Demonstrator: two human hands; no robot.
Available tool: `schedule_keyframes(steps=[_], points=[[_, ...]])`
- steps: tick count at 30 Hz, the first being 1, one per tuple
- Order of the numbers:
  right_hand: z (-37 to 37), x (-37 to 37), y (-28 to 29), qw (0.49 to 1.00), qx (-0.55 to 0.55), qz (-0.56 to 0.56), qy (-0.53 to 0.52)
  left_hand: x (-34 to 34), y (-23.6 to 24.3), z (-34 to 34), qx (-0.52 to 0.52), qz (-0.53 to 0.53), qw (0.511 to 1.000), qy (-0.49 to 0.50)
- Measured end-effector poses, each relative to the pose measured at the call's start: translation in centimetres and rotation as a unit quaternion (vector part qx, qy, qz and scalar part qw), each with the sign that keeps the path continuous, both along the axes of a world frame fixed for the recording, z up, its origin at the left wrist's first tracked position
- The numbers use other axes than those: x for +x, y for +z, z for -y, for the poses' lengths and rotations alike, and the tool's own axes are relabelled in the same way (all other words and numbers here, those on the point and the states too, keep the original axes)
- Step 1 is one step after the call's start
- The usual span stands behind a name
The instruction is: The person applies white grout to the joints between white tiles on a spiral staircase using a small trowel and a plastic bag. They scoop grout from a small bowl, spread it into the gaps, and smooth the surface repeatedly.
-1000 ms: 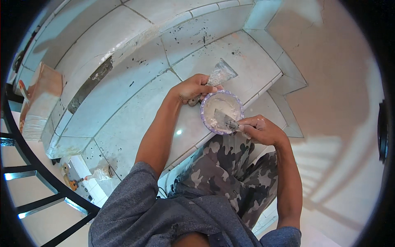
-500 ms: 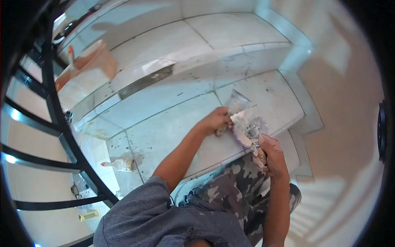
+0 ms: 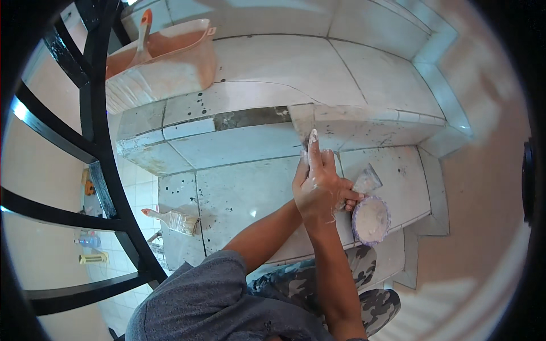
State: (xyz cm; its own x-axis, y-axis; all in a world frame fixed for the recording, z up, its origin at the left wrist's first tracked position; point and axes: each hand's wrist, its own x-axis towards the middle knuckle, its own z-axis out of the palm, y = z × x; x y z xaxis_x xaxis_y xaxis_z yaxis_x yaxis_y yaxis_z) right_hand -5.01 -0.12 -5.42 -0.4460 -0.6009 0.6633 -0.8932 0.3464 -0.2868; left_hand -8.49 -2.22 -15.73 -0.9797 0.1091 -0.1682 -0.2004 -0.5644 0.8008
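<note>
My right hand (image 3: 318, 190) grips a wide putty knife (image 3: 302, 118), index finger stretched along it. Its pale, smeared blade lies against the front edge of the upper step, at the right end of a dark bare strip (image 3: 250, 117) in the edge tiles. Crossing beneath my right wrist, my left hand (image 3: 351, 196) is closed around a second putty knife (image 3: 368, 179), with a whitish coated blade. Right beside those fingers is a purple-rimmed bowl (image 3: 372, 220) of white paste; whether they touch it I cannot tell. The right wrist hides part of the left hand.
A paste-smeared brush (image 3: 173, 220) lies on the lower step (image 3: 250, 184) at the left. On the upper step stands an orange tub (image 3: 187, 59) with a brush (image 3: 143, 40) in it. Black railing (image 3: 102, 142) curves along the left; a wall (image 3: 483, 187) rises on the right.
My right hand has moved from the bowl up and left to the step edge with its putty knife. The left hand has shifted right with the other knife. The view has shifted too.
</note>
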Motion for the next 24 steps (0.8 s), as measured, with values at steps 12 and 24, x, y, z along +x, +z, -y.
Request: schedule_keyframes(steps=[12, 24], points=[[1.4, 3.8, -1.7, 0.991, 0.119, 0.023, -0.053, -2.4, -0.2, -0.9, 0.044, -0.037, 0.996, -0.071], [0.6, 2.7, 2.2, 0.998, 0.004, 0.031, -0.06, -0.8, 0.4, 0.5, -0.076, -0.03, 0.997, 0.015]])
